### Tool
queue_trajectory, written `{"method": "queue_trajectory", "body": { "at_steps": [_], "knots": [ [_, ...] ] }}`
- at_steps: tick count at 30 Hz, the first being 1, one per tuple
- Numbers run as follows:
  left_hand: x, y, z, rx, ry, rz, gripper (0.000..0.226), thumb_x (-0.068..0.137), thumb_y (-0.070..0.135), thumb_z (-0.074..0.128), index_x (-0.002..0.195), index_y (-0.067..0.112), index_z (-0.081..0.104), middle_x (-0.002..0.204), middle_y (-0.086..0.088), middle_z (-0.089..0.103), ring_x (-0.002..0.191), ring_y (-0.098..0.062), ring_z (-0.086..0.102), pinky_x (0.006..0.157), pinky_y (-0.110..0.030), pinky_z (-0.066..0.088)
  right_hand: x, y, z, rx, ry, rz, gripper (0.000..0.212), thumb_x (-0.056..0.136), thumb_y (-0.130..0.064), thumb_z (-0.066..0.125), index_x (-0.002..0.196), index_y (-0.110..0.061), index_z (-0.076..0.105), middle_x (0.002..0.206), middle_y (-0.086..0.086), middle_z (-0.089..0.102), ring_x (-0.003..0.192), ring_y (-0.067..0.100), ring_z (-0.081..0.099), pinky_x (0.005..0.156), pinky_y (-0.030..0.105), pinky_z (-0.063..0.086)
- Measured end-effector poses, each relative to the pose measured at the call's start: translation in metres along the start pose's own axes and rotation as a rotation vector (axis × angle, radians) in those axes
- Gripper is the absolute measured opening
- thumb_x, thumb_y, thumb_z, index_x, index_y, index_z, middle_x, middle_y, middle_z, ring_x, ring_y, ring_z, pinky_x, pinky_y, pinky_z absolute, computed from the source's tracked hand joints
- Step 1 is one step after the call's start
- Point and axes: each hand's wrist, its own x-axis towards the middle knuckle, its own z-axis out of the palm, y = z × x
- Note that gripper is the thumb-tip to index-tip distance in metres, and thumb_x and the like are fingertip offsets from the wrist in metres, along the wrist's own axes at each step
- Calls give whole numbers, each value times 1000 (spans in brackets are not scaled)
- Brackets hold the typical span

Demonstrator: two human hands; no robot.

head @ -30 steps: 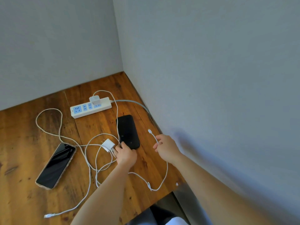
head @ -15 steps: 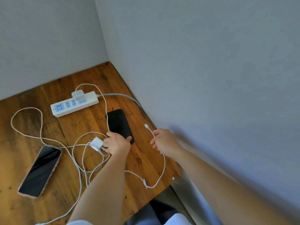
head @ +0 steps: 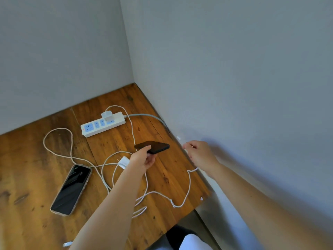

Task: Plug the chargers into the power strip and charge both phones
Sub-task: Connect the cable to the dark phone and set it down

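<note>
Lining up the cable tip with the black phone's port

On the desk [head: 111,204], the power strip [head: 103,125] near the back corner carries one charger [head: 106,115]; its other sockets are bare. My left hand [head: 142,159] grips the black phone [head: 153,146] raised near the right edge; I should hold it level, port facing right. The second phone [head: 71,189] lies unplugged left. The spare charger [head: 124,162] lies beside my wrist. My right hand [head: 199,154] pinches the cable [head: 189,184]; its tip [head: 178,137] must go in straight.
</note>
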Motion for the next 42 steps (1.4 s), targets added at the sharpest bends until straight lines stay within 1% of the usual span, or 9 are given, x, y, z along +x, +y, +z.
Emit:
{"method": "queue_trajectory", "body": {
  "at_steps": [3,5,8,10,17,22,26,33,42],
  "knots": [
    [-42,14,-13,-122,-117,-60,17,91,15,62,84,5,51,91,-18,69,63,-16,63,41,-18,51,-11,-30,-17,83,2,-41,21,97,-6,44,93,-4,64,69,5,59,56,12,54,54,19,46],
    [-66,19,-19,-145,-174,-49,15,91,15,61,88,3,53,88,-19,71,61,-15,64,42,-19,51,-22,-48,-30,153,-44,-88,21,97,-5,42,97,-5,63,71,5,57,56,12,51,52,18,45],
    [-100,29,-25,-222,-255,-13,23,90,14,62,107,1,56,75,-18,73,54,-16,67,44,-19,52,-42,-66,-43,123,-105,-205,27,100,-21,40,101,-9,64,64,-1,43,53,9,37,48,17,31],
    [-118,39,-26,-253,-297,15,28,89,12,63,114,0,57,71,-17,74,52,-16,69,47,-18,52,-52,-76,-47,51,-70,-297,30,101,-27,38,102,-13,64,63,-5,41,53,6,36,50,15,29],
    [-166,64,-25,-233,-414,158,31,88,12,64,115,-1,58,77,-18,74,53,-18,70,44,-18,54,-75,-104,-47,-18,-136,-471,31,98,-24,45,77,-14,65,59,-3,48,54,8,44,55,18,36],
    [-179,70,-27,-216,-412,220,32,89,14,64,118,2,58,94,-19,74,62,-22,74,49,-20,55,-80,-107,-42,-10,-172,-492,34,97,-23,49,68,-13,65,66,0,59,66,8,54,66,17,43],
    [-181,69,-27,-178,-411,231,33,88,15,64,118,2,58,94,-18,75,63,-22,74,46,-20,55,-78,-109,-41,-26,-181,-504,35,98,-25,48,70,-11,64,71,6,60,70,11,54,69,20,44],
    [-183,67,-20,-136,-402,231,29,88,17,65,112,2,61,81,-16,76,59,-20,72,48,-20,54,-77,-106,-42,-29,-171,-463,40,96,-23,49,60,-12,60,62,4,55,64,11,51,66,18,43],
    [-185,61,-10,-93,-360,299,16,87,17,66,99,7,61,84,-15,74,57,-18,70,49,-19,54,-75,-98,-46,-1,-144,-409,39,97,-22,48,61,-11,60,60,1,56,61,9,52,63,15,43]
  ]
}}
